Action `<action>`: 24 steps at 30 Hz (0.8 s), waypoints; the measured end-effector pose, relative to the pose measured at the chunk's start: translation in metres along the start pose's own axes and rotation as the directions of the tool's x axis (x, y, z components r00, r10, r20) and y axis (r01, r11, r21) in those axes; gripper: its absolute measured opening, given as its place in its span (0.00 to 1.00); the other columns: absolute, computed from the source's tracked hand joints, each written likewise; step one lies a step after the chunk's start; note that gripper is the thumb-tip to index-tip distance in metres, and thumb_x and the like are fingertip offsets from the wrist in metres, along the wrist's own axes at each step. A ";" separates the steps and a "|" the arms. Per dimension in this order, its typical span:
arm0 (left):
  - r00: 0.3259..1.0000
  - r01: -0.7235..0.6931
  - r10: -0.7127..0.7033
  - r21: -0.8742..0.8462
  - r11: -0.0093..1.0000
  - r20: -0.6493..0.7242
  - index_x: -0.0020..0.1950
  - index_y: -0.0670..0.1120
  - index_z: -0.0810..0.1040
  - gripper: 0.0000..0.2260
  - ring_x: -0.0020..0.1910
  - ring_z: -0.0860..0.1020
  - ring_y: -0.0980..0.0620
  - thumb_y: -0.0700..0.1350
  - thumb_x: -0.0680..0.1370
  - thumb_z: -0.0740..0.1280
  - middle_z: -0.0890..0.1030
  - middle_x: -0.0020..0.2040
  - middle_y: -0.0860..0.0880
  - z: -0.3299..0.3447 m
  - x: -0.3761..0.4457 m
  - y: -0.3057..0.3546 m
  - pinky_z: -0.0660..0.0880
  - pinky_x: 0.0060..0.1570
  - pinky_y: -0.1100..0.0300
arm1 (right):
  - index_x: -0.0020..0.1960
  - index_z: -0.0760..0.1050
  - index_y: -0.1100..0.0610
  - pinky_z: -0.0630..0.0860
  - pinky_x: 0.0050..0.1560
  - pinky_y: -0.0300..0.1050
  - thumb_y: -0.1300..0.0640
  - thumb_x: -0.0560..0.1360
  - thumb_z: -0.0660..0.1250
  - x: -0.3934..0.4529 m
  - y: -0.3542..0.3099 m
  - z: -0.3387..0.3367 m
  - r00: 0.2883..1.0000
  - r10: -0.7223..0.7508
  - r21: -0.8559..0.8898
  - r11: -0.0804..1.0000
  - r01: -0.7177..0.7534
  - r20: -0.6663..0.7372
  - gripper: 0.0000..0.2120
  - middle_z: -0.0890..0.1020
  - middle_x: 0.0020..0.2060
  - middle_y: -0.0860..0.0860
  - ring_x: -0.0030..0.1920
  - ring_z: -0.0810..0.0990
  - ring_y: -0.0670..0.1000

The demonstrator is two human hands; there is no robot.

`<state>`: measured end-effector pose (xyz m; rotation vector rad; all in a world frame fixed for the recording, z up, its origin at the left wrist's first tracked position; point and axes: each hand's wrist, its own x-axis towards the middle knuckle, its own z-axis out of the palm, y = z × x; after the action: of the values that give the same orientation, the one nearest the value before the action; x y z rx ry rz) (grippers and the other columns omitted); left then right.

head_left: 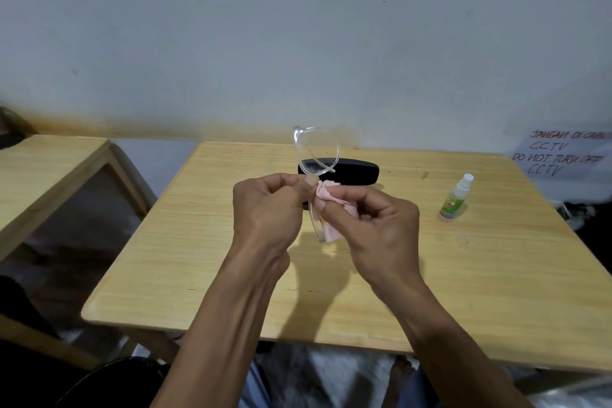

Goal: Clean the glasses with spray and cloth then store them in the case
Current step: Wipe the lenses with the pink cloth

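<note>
I hold clear-framed glasses (317,151) upright above the middle of the wooden table (212,242). My left hand (268,209) grips the lower part of the frame. My right hand (377,225) pinches a small pink cloth (331,199) against the glasses, beside my left thumb. One lens sticks up above my hands; the lower part is hidden by my fingers and the cloth. The black glasses case (357,172) lies shut on the table just behind my hands. A small spray bottle (455,197) with a white nozzle and green label stands to the right.
A clear bottle cap (462,238) lies on the table in front of the spray bottle. A second wooden table (43,172) stands at the left across a gap. A handwritten CCTV notice (559,156) hangs at the right. A grey wall runs behind.
</note>
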<state>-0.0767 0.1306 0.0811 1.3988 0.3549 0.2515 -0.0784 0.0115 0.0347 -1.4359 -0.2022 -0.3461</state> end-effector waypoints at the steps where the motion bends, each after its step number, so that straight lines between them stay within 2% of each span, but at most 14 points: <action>1: 1.000 0.002 -0.002 0.004 1.000 -0.004 0.33 0.39 0.80 0.08 0.23 0.76 0.64 0.33 0.72 0.73 0.82 0.34 0.46 0.000 0.000 0.000 0.71 0.26 0.74 | 0.45 0.87 0.58 0.81 0.46 0.37 0.67 0.69 0.79 0.000 0.001 -0.001 1.000 -0.015 -0.021 1.000 0.015 0.015 0.08 0.89 0.40 0.47 0.44 0.88 0.45; 7: 1.000 -0.009 0.009 0.014 1.000 -0.004 0.35 0.38 0.81 0.06 0.23 0.75 0.64 0.34 0.72 0.73 0.81 0.30 0.48 -0.004 0.001 0.001 0.70 0.27 0.75 | 0.49 0.87 0.60 0.82 0.51 0.40 0.66 0.69 0.79 0.003 0.005 -0.006 0.997 -0.059 -0.022 0.998 0.060 0.040 0.09 0.89 0.44 0.50 0.49 0.88 0.48; 11: 1.000 -0.001 0.001 0.021 1.000 -0.012 0.36 0.38 0.81 0.05 0.24 0.76 0.65 0.33 0.71 0.73 0.83 0.35 0.45 -0.003 0.003 0.003 0.71 0.27 0.74 | 0.53 0.86 0.57 0.82 0.55 0.44 0.59 0.70 0.78 -0.002 0.010 -0.006 0.991 -0.107 -0.078 0.990 0.114 0.086 0.12 0.88 0.49 0.50 0.54 0.87 0.48; 15: 1.000 0.005 -0.006 0.040 0.999 0.004 0.35 0.38 0.81 0.05 0.23 0.75 0.65 0.34 0.71 0.73 0.82 0.33 0.47 -0.003 0.002 0.000 0.70 0.26 0.74 | 0.49 0.87 0.58 0.79 0.44 0.34 0.60 0.73 0.75 0.001 0.006 -0.007 0.995 -0.086 -0.062 0.994 0.090 0.057 0.05 0.89 0.41 0.47 0.42 0.86 0.42; 17: 1.000 0.007 -0.007 0.041 0.999 -0.012 0.37 0.37 0.81 0.04 0.22 0.75 0.65 0.35 0.72 0.74 0.81 0.33 0.46 -0.002 0.001 0.000 0.70 0.26 0.74 | 0.47 0.86 0.59 0.78 0.42 0.33 0.62 0.72 0.76 0.002 0.006 -0.006 0.996 -0.065 -0.021 0.998 0.066 0.057 0.04 0.89 0.39 0.46 0.39 0.85 0.42; 20: 0.999 0.015 -0.014 0.023 1.000 -0.048 0.40 0.36 0.81 0.04 0.22 0.74 0.65 0.35 0.72 0.74 0.80 0.33 0.46 -0.003 0.003 0.001 0.69 0.25 0.75 | 0.46 0.87 0.60 0.81 0.49 0.41 0.63 0.70 0.78 -0.002 0.010 -0.004 0.997 -0.052 -0.027 0.998 0.053 0.059 0.05 0.89 0.42 0.50 0.46 0.87 0.48; 24: 0.997 0.016 -0.014 0.028 0.999 -0.072 0.39 0.38 0.80 0.05 0.22 0.73 0.66 0.37 0.72 0.75 0.79 0.33 0.48 -0.008 0.006 0.001 0.69 0.26 0.75 | 0.45 0.87 0.60 0.83 0.49 0.53 0.62 0.69 0.79 -0.008 0.012 -0.012 0.995 -0.041 -0.084 0.995 0.049 0.094 0.05 0.89 0.42 0.51 0.46 0.87 0.54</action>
<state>-0.0742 0.1399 0.0805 1.4173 0.4302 0.2857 -0.0825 0.0017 0.0189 -1.5357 -0.2980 -0.3287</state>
